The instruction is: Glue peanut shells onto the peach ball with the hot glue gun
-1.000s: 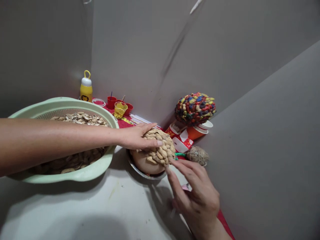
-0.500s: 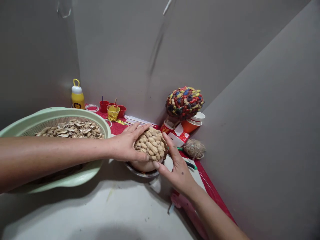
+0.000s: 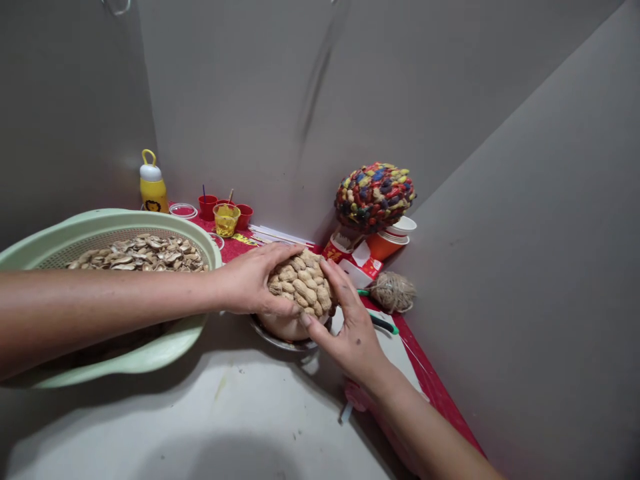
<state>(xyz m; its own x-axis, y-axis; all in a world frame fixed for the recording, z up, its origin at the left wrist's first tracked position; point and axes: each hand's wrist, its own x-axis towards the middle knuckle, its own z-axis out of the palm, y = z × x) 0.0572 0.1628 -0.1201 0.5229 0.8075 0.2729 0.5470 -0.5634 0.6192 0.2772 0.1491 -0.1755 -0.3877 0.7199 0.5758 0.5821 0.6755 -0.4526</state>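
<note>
A round ball covered on top with peanut shells (image 3: 304, 287) sits in a dark-rimmed metal bowl (image 3: 285, 345), its lower part bare and pale. My left hand (image 3: 263, 280) cups it from the left, thumb across the near side and fingers over the far side. From the right, my right hand (image 3: 347, 323) curves round it, with the thumb at the near side close to the left thumb. The far fingertips of my left hand are partly hidden behind the ball. Under my left forearm stands a green colander (image 3: 165, 353) holding loose peanut shells (image 3: 145, 253).
Behind are a yellow bottle (image 3: 153, 190), red cups (image 3: 207, 207) and a cup of yellow paint (image 3: 227, 221). A multicoloured shell-covered ball (image 3: 375, 197) rests near paper cups (image 3: 387, 245), with twine (image 3: 393, 292) below. My right forearm partly covers a pink tool (image 3: 356, 397).
My right hand has closed in on the ball, its fingers and thumb shifting slightly left. The left hand still cups it. The whole view has shifted a little.
</note>
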